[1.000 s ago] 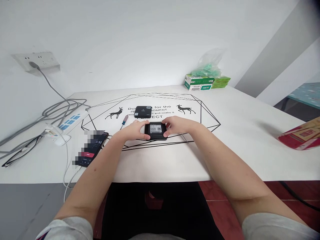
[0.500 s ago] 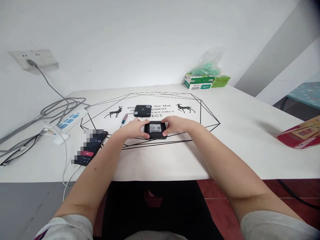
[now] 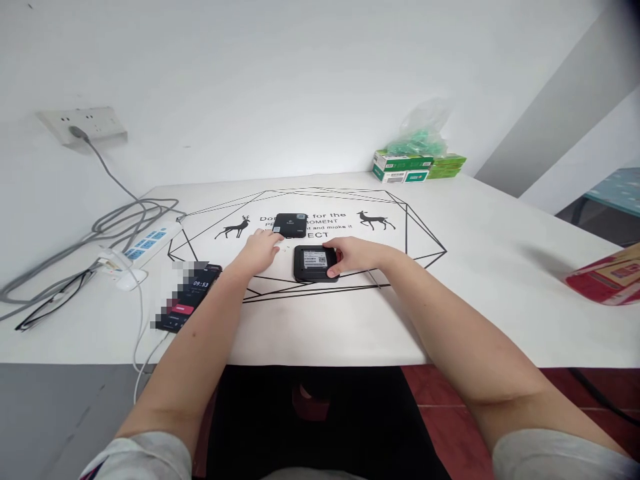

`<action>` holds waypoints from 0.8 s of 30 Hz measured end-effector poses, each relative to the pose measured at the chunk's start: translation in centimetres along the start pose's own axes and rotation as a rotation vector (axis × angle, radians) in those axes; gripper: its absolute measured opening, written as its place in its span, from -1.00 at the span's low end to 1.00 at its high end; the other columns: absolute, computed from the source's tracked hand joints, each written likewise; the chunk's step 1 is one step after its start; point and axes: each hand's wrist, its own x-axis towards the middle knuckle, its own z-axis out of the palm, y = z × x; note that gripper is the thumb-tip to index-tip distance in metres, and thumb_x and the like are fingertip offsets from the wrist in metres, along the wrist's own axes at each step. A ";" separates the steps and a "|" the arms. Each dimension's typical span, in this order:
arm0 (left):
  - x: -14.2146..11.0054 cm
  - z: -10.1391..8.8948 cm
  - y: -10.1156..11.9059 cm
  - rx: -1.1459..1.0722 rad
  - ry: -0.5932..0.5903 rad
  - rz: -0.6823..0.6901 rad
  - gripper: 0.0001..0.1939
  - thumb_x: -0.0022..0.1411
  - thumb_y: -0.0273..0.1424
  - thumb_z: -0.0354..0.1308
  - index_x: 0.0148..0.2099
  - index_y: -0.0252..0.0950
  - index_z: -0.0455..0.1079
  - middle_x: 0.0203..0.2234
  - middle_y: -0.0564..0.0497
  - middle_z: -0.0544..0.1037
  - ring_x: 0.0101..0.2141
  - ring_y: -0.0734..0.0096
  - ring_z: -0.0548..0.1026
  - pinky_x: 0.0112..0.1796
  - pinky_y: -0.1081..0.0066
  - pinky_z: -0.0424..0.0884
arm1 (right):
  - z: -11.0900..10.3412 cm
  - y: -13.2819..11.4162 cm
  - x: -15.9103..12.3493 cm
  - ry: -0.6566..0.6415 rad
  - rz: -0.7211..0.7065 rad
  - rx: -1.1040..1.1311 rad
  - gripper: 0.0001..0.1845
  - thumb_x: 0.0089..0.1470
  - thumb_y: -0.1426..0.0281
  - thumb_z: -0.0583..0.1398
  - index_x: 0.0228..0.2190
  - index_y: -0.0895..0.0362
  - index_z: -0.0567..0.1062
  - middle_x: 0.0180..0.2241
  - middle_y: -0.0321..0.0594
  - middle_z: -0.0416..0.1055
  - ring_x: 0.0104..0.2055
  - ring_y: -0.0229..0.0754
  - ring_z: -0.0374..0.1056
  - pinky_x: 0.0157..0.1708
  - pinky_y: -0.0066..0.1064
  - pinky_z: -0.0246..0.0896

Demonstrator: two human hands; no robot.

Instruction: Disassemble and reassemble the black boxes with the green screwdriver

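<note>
Clasping black case (image 3: 314, 265), right grip (image 3: 351, 254) curled

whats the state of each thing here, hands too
Black case, labelled side up
Right hand, gripping the black case's right side
Thin black piece, lying flat on the table
Left hand, thumb and forefinger apart, contact with the thin black piece unclear
Phone, screen lit, showing 09:53
Wall socket, one plug in
Power strip, sockets facing up
Green boxes, stacked
Plastic bag, resting on the green boxes

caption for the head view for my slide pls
Right hand holding a labelled black case, left hand near a flat black piece on a printed white tabletop.
</note>
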 end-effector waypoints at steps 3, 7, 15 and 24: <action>0.6 0.8 -0.3 0.064 0.004 0.009 -0.65 0.52 -0.42 0.06 0.18 -0.24 0.61 0.11 -0.19 0.63 0.18 -0.08 0.47 0.24 0.02 0.35 | 0.3 0.0 0.2 0.000 -0.022 0.014 -0.36 -0.03 0.13 0.49 0.08 0.07 0.64 -0.07 -0.10 0.69 -0.12 0.05 0.59 -0.10 -0.22 0.46; 1.0 1.5 0.2 0.101 -0.015 0.040 -0.70 0.54 -0.38 0.08 0.06 -0.22 0.66 0.03 -0.17 0.66 0.10 -0.02 0.52 0.27 0.02 0.29 | 0.4 -0.2 0.4 0.037 -0.025 -0.007 -0.36 0.05 0.12 0.47 0.12 0.11 0.62 0.01 -0.04 0.67 -0.06 0.04 0.59 -0.02 -0.21 0.46; 0.7 1.1 0.6 0.094 -0.003 0.009 -0.69 0.52 -0.39 0.06 -0.07 -0.23 0.66 -0.04 -0.18 0.67 0.03 -0.01 0.53 0.18 0.07 0.36 | -1.5 0.4 -0.2 0.317 0.398 -0.272 -0.35 0.34 -0.02 0.23 0.21 0.20 0.50 0.21 0.22 0.52 0.13 0.21 0.52 0.07 -0.09 0.40; 0.5 0.6 1.0 0.111 -0.009 0.013 -0.65 0.50 -0.45 -0.01 -0.10 -0.31 0.65 -0.07 -0.27 0.64 0.03 -0.07 0.53 0.25 0.00 0.34 | -0.5 1.3 0.7 0.155 0.465 -0.328 -0.52 0.29 0.14 0.29 0.09 0.21 0.57 0.13 0.22 0.58 0.09 0.19 0.55 -0.09 -0.18 0.40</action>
